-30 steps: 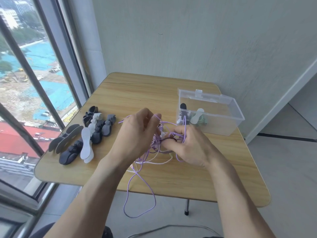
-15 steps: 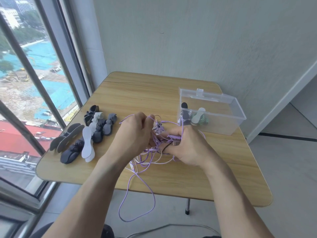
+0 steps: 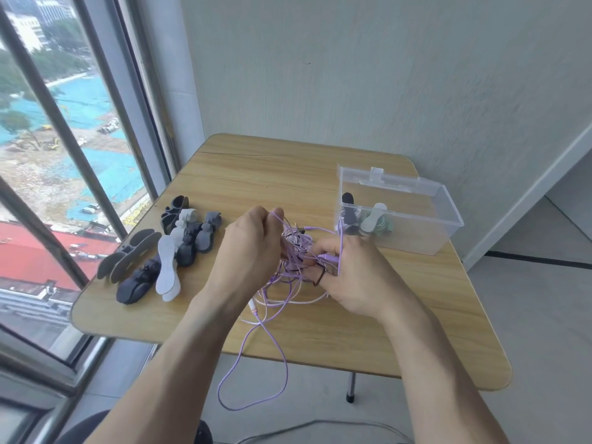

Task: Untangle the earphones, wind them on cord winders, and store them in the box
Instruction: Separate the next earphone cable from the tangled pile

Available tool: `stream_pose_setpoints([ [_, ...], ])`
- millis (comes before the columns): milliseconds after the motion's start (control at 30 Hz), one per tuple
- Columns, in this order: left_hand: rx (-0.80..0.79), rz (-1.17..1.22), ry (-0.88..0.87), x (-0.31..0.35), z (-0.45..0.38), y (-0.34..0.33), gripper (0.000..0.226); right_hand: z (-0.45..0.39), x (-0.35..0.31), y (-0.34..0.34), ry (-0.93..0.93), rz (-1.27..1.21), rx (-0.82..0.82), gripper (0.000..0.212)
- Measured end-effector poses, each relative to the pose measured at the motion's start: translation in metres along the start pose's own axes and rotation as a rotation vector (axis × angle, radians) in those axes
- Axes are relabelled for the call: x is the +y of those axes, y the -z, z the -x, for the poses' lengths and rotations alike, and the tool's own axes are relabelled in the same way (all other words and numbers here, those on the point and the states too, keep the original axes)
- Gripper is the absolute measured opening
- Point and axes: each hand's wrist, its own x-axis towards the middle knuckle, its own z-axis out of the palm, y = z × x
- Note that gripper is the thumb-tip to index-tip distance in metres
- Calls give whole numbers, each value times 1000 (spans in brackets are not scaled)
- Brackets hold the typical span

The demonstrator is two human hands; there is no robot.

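Note:
A tangle of purple and white earphones [image 3: 293, 264] sits at the middle of the wooden table [image 3: 288, 174]. My left hand [image 3: 248, 251] pinches purple cord strands at the tangle's upper left. My right hand [image 3: 352, 277] grips strands and a purple plug at its right side. One long purple loop [image 3: 253, 373] hangs over the table's front edge. A pile of black, grey and white cord winders [image 3: 166, 251] lies left of my hands. The clear plastic box [image 3: 413, 232] stands at the right, holding a black winder and a white winder with wound cords.
A large window with metal bars [image 3: 64, 149] runs along the left of the table. A plain wall stands behind it. The table leg [image 3: 350, 387] shows under the front right edge. A grey cable [image 3: 320, 431] lies on the floor.
Both hands have drawn closer over the tangle and shifted slightly down. The hanging purple loop has swung and dropped a little lower off the front edge.

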Motion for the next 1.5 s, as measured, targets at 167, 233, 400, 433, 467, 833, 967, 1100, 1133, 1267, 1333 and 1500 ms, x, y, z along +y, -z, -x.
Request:
stream_pose_setpoints([
  [167, 18, 38, -1, 5, 3, -2, 43, 1, -4, 2, -50, 91, -33, 2],
  [233, -29, 58, 39, 4, 3, -2, 44, 3, -7, 4, -79, 82, -94, 6],
  [400, -40, -16, 81, -1, -1, 0, 46, 11, -9, 16, -160, -8, -282, 46],
  [433, -30, -24, 77, -1, 0, 0, 45, 12, -11, 16, -169, -22, -323, 46],
  [467, -36, -19, 79, 0, 1, 0, 45, 13, -13, 14, -181, -38, -332, 38],
  [833, -125, 630, 425, 13, 1, 7, 23, 3, -10, -20, -288, -348, 161, 13],
  [967, -201, 579, 416, 9, 0, 9, 29, 0, -10, -23, -298, -463, 156, 24],
  [1100, -272, 567, 398, 9, 0, 10, 32, -3, -8, -29, -380, -598, 168, 28],
  [1133, -271, 558, 386, 8, 0, 11, 32, -4, -8, -30, -392, -628, 159, 25],
  [1267, -220, 633, 386, 5, 0, 12, 32, -2, -8, -28, -417, -747, 94, 23],
  [1333, -216, 699, 412, 5, 0, 13, 31, -3, -7, -28, -431, -774, 85, 21],
  [1500, -231, 694, 421, 7, 0, 12, 30, -2, -7, -32, -368, -651, 174, 16],
])
